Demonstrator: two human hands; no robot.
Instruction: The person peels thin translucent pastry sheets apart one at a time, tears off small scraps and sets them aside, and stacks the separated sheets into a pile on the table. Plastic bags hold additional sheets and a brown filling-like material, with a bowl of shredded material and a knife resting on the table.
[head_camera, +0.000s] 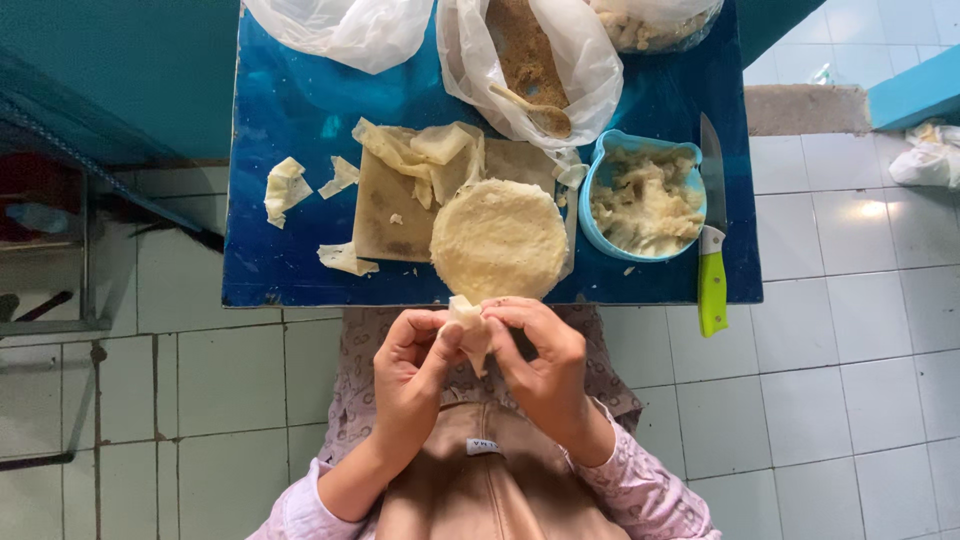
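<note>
Both hands, nearest the lens: left hand (412, 372) and right hand (540, 360), fingers of each pinched closed on one small folded dough wrapper (469, 330), held just off the near edge of the blue table (300, 110). Round stack of wrappers (499, 240) at the near edge, overlapping a brown board (385, 215). Blue bowl of pale filling (645, 205) beside the stack. Green-handled knife (712, 250) at the right edge, handle overhanging. Dough scraps (285, 187) toward the left edge. Plastic bags (545, 60) along the far edge.
</note>
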